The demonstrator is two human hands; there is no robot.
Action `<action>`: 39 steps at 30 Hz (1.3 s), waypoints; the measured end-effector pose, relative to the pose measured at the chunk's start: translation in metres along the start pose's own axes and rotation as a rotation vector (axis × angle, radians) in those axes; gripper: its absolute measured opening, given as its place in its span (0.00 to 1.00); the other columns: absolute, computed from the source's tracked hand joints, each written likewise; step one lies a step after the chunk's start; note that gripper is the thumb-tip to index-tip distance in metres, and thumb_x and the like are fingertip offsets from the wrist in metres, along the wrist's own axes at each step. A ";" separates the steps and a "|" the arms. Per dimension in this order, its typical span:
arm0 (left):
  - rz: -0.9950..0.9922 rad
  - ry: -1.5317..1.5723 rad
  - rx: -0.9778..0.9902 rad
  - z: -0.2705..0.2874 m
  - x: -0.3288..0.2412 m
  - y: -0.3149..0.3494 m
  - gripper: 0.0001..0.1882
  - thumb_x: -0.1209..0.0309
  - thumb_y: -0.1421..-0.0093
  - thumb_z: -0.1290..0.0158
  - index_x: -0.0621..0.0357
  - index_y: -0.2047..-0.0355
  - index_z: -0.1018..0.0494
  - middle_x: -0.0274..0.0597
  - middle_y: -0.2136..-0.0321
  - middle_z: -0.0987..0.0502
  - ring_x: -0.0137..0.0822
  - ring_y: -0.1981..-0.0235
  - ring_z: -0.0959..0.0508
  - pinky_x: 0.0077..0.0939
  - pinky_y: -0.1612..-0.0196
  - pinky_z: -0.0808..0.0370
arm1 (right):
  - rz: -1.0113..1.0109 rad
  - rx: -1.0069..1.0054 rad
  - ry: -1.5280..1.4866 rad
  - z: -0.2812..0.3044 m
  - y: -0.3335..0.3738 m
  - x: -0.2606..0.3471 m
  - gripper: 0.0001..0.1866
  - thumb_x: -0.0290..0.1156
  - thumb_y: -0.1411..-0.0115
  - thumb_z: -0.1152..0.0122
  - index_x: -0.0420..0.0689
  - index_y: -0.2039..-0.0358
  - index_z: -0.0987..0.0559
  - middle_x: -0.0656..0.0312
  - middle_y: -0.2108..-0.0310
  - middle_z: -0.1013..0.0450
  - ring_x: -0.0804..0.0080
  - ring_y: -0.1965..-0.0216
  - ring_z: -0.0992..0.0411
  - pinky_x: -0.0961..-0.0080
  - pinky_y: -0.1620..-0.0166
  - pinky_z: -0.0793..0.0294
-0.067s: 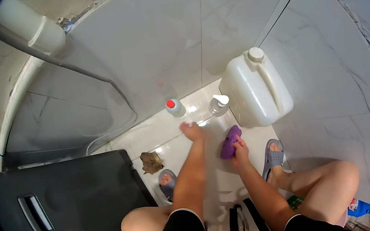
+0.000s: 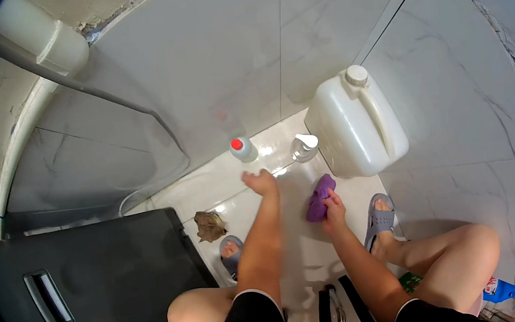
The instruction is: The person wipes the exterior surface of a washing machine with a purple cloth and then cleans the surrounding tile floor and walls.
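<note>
Purple cloth (image 2: pixel 319 197) juts forward-left from the right hand (image 2: pixel 334 212).

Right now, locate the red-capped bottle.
In the head view, slightly left of centre, the bottle stands beyond the left hand, left of the pump bottle.

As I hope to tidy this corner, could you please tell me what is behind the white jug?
Behind the white jug, grey tiled walls meet in a corner. The jug covers the foot of that corner, so I cannot tell whether anything stands there.
</note>
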State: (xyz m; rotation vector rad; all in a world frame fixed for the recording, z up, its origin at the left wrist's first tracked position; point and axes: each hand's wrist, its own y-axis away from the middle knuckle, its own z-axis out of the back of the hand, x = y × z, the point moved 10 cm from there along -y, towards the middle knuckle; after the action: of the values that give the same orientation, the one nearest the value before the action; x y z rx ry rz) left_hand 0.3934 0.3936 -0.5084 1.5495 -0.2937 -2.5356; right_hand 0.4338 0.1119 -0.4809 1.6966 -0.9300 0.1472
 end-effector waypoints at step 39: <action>-0.349 -0.665 0.268 0.031 0.022 0.052 0.36 0.74 0.53 0.48 0.63 0.41 0.43 0.64 0.43 0.41 0.60 0.40 0.42 0.46 0.40 0.41 | 0.257 0.332 0.727 -0.078 0.025 0.005 0.27 0.16 0.50 0.50 0.44 0.47 0.29 0.54 0.57 0.29 0.66 0.57 0.30 0.72 0.51 0.30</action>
State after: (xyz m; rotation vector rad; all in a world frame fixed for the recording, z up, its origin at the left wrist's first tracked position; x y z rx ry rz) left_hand 0.3572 0.3409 -0.5005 0.8119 -0.4886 -3.3550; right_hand 0.4488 0.1755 -0.4313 1.6188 -0.5758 1.0638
